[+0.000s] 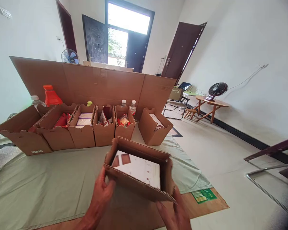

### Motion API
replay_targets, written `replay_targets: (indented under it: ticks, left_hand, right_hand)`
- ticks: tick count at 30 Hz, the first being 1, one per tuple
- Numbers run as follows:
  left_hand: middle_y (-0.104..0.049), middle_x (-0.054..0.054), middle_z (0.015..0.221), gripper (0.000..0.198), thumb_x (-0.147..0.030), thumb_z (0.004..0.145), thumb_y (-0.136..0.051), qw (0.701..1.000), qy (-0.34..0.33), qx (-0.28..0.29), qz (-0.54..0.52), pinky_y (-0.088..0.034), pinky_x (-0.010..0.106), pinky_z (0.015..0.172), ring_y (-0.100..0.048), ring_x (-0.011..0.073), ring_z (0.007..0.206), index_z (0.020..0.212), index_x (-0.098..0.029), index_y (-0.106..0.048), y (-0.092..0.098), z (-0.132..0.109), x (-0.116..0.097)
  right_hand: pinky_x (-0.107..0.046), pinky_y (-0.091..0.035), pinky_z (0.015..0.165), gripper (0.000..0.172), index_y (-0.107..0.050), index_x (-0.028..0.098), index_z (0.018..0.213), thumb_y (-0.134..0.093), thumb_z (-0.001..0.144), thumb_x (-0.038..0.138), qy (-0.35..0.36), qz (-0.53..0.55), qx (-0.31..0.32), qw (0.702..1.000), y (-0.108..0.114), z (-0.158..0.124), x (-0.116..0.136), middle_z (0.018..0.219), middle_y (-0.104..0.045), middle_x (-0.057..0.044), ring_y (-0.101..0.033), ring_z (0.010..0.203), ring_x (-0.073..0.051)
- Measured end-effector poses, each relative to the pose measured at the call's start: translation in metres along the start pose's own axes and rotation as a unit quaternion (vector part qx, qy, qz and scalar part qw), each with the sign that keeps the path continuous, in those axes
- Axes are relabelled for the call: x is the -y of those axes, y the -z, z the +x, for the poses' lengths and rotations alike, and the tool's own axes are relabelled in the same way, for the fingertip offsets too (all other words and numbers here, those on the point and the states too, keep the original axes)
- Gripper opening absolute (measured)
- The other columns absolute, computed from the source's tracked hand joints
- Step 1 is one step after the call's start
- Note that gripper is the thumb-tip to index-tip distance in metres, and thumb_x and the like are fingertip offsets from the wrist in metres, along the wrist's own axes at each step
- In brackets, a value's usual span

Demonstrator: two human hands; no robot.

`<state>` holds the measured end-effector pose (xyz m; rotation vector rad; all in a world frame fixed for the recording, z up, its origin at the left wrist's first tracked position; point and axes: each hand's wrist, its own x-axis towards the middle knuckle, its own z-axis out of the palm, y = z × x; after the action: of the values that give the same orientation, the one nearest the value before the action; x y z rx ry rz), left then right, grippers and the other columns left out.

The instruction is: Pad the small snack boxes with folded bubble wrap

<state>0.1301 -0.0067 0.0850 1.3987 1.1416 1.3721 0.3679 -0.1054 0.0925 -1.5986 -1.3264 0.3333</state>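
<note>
An open cardboard box [136, 185] is held up in front of me over the table, with both hands gripping it. A flat white packet [139, 167] with brown squares printed on it lies inside. My left hand [101, 191] clasps the box's near left corner, thumb on the front wall. My right hand [176, 212] grips the near right corner from below. Fingers of both hands are closed on the cardboard.
A pale green cloth [45, 179] covers the table. Several open cartons [83, 135] of packets and bottles stand in a row at the back, before a tall cardboard sheet [86, 83]. A small round table [213, 103] with a fan stands at right. A metal frame [268, 179] is near right.
</note>
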Motion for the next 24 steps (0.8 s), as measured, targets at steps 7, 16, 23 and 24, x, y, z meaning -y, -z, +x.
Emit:
replay_targets:
  ticks: [7,16,23,24]
  left_hand:
    - [-0.070,0.009,0.121,0.054,-0.032,0.088,-0.057,0.991,0.008,-0.127,0.046,-0.053,0.035,0.095,-0.064,0.0242,0.118,0.140,-0.020,-0.051,0.060,0.041,0.004]
    - [-0.056,0.016,0.145,0.065,-0.029,0.088,-0.055,0.981,0.052,-0.116,0.144,-0.055,0.043,0.094,-0.061,0.0278,0.123,0.150,-0.017,-0.041,0.076,0.017,0.054]
    - [-0.061,0.011,0.139,0.035,-0.022,0.088,-0.052,0.880,-0.038,-0.214,0.422,-0.046,0.049,0.110,-0.055,0.0266,0.131,0.119,-0.023,-0.067,0.190,-0.012,0.037]
    - [-0.062,0.010,0.137,0.032,-0.024,0.088,-0.052,0.846,-0.036,-0.245,0.472,-0.045,0.049,0.111,-0.054,0.0267,0.131,0.116,-0.023,-0.068,0.214,-0.014,0.031]
  right_hand:
    - [-0.049,-0.045,0.111,0.068,-0.043,0.022,0.148,-0.062,0.088,0.049,0.071,0.122,0.148,0.979,-0.098,0.100,0.042,0.146,-0.055,-0.013,-0.052,0.135,-0.033]
    - [-0.048,-0.052,0.101,0.071,-0.047,0.023,0.143,-0.063,0.085,0.060,-0.062,0.125,0.134,0.981,-0.133,0.074,-0.037,0.142,-0.058,-0.016,-0.063,0.122,-0.032]
    - [-0.052,-0.049,0.102,0.072,-0.049,0.021,0.144,-0.062,0.085,0.060,-0.081,0.034,0.163,0.983,-0.133,0.071,-0.037,0.134,-0.066,-0.015,-0.063,0.121,-0.037]
    - [-0.052,-0.052,0.097,0.069,-0.052,0.021,0.142,-0.062,0.086,0.059,-0.066,0.021,0.159,0.985,-0.133,0.072,-0.036,0.130,-0.069,-0.015,-0.066,0.116,-0.037]
